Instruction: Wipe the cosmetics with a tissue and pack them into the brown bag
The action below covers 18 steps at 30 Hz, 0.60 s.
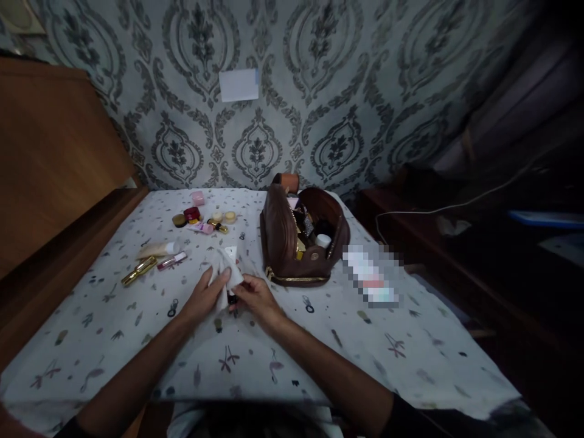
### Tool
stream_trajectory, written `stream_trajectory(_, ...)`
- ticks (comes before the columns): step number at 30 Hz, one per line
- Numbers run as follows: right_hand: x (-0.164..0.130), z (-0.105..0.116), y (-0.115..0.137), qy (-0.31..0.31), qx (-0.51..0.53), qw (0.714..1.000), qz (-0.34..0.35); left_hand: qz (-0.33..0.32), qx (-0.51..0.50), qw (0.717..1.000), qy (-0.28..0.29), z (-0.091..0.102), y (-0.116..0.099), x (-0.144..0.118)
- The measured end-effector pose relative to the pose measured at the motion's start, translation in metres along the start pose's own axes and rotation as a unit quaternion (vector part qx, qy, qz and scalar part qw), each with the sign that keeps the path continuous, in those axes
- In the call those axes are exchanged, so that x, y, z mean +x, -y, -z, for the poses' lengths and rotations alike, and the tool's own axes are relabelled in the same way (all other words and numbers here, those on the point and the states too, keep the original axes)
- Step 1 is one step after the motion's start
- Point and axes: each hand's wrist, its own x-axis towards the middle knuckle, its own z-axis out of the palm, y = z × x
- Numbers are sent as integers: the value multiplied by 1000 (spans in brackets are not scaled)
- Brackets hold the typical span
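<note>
Left hand [205,296], mostly closed, is gripping a white cloth [222,277]; right hand [261,299] is pinching at its edge by a dark item [232,299], left of the bag [283,234]; handling is looking unfinished, some cosmetics [199,227] lying out, more sitting bagged.

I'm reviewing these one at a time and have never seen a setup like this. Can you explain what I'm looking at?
There is no machine: these are a person's bare left hand and right hand. The single picture comes from a camera worn on the head, looking forward and down.

Both hands hold a white cloth, or perhaps a tissue; a small dark item shows just below it, too hidden to identify.

On the printed tablecloth, an open brown bag stands to the right, with small items inside. To the left lie cosmetic-looking things, including a gold tube and a pink jar.
</note>
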Motion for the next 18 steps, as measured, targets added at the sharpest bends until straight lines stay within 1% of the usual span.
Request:
stream_trajectory(2, 1, 1, 0, -15, -2, 1000, -2, 2, -24, 1000, 10, 0, 3, 0)
stream_trajectory(4, 1, 2, 0, -18, -16, 1000, -9, 18, -58, 998, 4, -1, 5, 1)
stream_trajectory(7, 1, 3, 0, 1, -53, 998, -28, 41, -85, 995, -35, -1, 3, 2)
stream_trajectory(9, -1, 3, 3, 24, -80, 996, -39, 54, -63, 995, -59, 0, 0, 0)
stream_trajectory(11, -3, 2, 6, 58, -101, 992, -42, 64, -20, 994, -89, 0, -5, -2)
stream_trajectory(13, -6, 0, 8, 89, -117, 989, -37, 55, 22, 992, -114, 1, -9, -4)
stream_trajectory(14, -7, -1, 9, 98, -124, 987, -33, 45, 36, 992, -113, 1, -10, -3)
stream_trajectory(15, -7, -1, 10, 103, -131, 986, -30, 34, 42, 994, -98, 2, -11, -3)
stream_trajectory(16, -8, -2, 10, 106, -137, 984, -29, 22, 39, 997, -70, 2, -12, -2)
stream_trajectory(18, -8, -2, 10, 119, -140, 983, -24, 15, 3, 1000, 6, 2, -11, 0)
